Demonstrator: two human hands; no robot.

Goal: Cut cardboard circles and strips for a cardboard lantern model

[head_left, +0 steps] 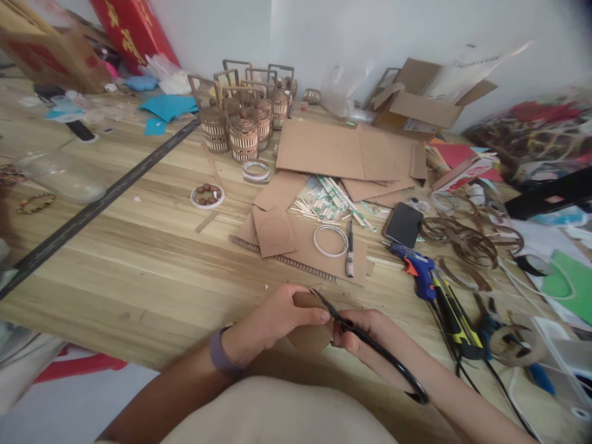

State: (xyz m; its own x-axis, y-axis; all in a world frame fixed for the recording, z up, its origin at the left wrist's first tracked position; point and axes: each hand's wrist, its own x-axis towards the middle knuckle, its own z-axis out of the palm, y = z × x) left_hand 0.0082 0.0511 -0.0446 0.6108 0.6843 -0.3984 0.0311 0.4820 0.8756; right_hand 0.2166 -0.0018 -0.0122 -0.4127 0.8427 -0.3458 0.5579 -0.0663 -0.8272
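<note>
At the near edge of the table (139, 259), the left hand (277, 317) has its thumb and fingers clamped on a round piece of cardboard (309, 336). The right hand (370, 336) is closed on black-handled scissors (393, 362), their blades against the cardboard's upper right side.

Just beyond lie cardboard scraps (308, 250) — a pen (350, 250) and a white ring (330, 240) on top. Toward the right edge are a yellow-and-black cutter (456, 317), a blue glue gun (419, 268) and a dark phone (403, 225). Left of the middle, another white ring (193, 203) surrounds brown balls (209, 195).

Near the far edge, small slatted lanterns (243, 139) stand upright in a cluster; an open cardboard box (416, 111) sits toward the far right corner.
</note>
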